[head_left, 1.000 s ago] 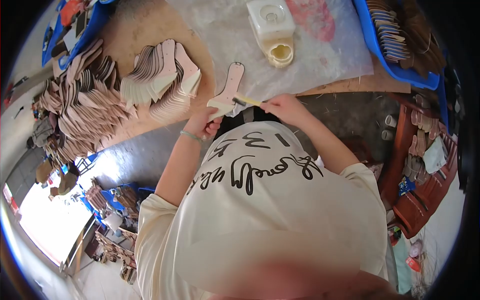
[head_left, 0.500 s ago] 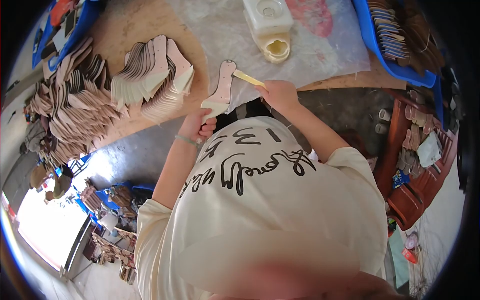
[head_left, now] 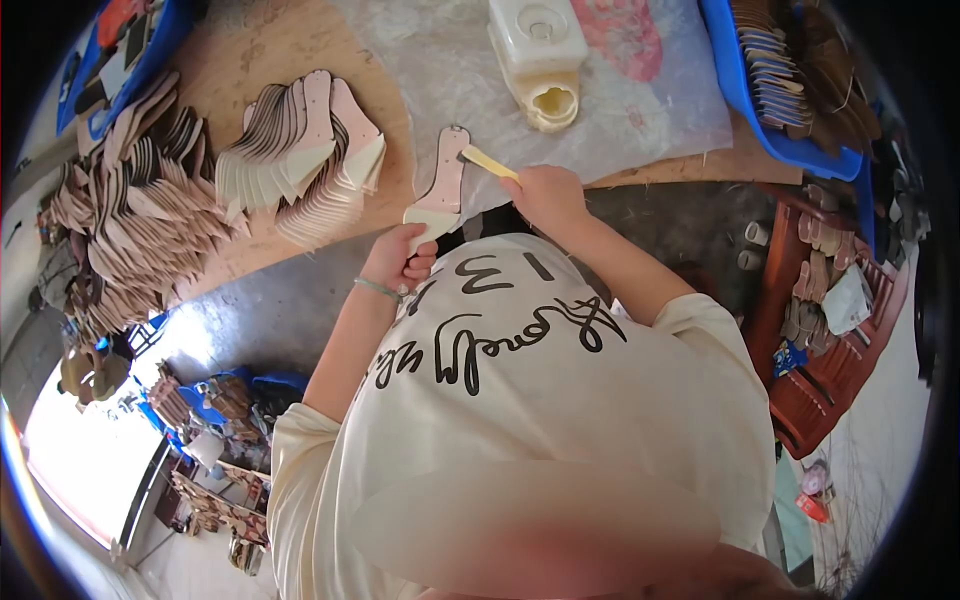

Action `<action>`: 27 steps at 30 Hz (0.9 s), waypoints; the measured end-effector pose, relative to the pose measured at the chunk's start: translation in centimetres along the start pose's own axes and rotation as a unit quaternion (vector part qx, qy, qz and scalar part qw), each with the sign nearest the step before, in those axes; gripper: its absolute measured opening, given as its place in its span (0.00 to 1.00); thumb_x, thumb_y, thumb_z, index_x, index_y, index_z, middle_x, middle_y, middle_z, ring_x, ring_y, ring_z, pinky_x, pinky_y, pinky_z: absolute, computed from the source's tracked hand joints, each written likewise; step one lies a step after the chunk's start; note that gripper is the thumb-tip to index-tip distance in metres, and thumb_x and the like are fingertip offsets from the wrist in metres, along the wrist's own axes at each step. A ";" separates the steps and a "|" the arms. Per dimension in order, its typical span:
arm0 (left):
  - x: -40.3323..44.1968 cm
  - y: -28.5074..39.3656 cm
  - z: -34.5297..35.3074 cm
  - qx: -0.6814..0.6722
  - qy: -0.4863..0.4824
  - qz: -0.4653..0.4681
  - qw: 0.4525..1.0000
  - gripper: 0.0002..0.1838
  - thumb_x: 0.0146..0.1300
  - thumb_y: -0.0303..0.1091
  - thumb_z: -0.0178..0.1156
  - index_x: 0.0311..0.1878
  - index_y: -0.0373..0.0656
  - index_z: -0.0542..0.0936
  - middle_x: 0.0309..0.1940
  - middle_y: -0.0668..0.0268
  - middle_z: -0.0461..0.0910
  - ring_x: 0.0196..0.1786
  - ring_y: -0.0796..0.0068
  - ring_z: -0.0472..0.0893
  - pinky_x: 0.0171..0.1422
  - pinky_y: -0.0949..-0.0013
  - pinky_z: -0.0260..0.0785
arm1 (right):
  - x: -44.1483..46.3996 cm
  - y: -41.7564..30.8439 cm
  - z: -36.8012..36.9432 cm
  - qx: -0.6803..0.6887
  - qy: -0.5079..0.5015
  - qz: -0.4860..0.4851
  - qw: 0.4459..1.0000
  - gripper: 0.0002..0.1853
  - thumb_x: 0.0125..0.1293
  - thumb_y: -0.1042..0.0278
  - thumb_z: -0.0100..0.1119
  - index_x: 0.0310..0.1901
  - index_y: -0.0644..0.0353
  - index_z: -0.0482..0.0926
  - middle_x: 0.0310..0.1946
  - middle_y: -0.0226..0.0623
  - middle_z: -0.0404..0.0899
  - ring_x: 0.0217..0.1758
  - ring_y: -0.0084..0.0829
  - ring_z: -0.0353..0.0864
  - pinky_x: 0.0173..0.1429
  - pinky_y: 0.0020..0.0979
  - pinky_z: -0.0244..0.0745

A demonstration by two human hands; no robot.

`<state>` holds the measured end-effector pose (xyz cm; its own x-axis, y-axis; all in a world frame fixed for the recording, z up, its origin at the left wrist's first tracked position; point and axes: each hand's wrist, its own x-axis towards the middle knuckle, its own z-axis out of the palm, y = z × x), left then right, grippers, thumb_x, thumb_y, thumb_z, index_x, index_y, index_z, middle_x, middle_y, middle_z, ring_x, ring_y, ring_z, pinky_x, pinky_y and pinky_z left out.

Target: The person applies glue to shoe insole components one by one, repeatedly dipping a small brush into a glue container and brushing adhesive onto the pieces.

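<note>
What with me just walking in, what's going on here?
The person's left hand holds one end of a pink-and-cream piece shaped like a shoe sole. The right hand holds a yellow-handled brush with its tip at the piece's edge; contact is unclear. A white container stands on the plastic sheet beyond, and fanned similar pieces lie leftward on the table.

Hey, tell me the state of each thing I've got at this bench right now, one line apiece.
Left hand: closed on the sole piece's cream end
Right hand: closed on the brush handle
Sole piece: held, narrow end pointing away
Brush: held, tip at the sole piece's edge
White container: mouth open, yellowish inside
Fanned sole pieces: overlapping
Plastic sheet: spread out
Blue tray: loaded
</note>
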<state>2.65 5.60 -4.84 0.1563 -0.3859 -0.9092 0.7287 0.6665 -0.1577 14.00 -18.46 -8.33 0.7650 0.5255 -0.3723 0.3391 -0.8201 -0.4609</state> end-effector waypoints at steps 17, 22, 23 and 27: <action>-0.4 -0.1 -0.3 0.070 0.006 0.025 0.997 0.08 0.70 0.37 0.45 0.43 0.44 0.66 0.17 0.71 0.65 0.12 0.85 0.57 0.10 0.82 0.44 | 6.9 -0.8 0.8 -0.089 0.005 -0.102 0.991 0.17 0.61 0.55 0.57 0.23 0.59 0.83 0.20 0.42 0.80 0.23 0.45 0.80 0.28 0.45 0.71; -0.7 -0.6 0.2 0.100 0.021 0.050 0.993 0.08 0.69 0.37 0.46 0.43 0.44 0.67 0.17 0.72 0.64 0.13 0.86 0.56 0.12 0.82 0.44 | 4.5 -2.1 0.4 -0.048 -0.044 -0.153 0.986 0.19 0.62 0.52 0.57 0.23 0.59 0.82 0.19 0.43 0.79 0.23 0.46 0.80 0.29 0.46 0.72; -0.7 -0.7 0.2 0.104 0.026 0.050 0.993 0.08 0.69 0.38 0.46 0.44 0.44 0.67 0.17 0.72 0.64 0.12 0.87 0.56 0.11 0.82 0.44 | 3.8 -2.3 0.1 -0.033 -0.058 -0.159 0.985 0.19 0.62 0.52 0.57 0.23 0.60 0.82 0.19 0.43 0.79 0.23 0.46 0.80 0.29 0.45 0.72; -0.2 -1.2 0.4 0.131 0.019 0.100 0.986 0.07 0.69 0.37 0.47 0.45 0.47 0.67 0.17 0.74 0.64 0.12 0.87 0.55 0.12 0.82 0.43 | 1.4 -3.0 1.3 -0.017 -0.114 -0.182 0.977 0.20 0.63 0.51 0.57 0.23 0.60 0.82 0.19 0.44 0.78 0.24 0.46 0.80 0.30 0.45 0.73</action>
<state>1.98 4.66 -4.30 0.2924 -0.2356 -0.9268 0.8337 0.5376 0.1264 13.36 -14.96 -8.54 0.4501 0.8174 -0.3596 0.5873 -0.5743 -0.5703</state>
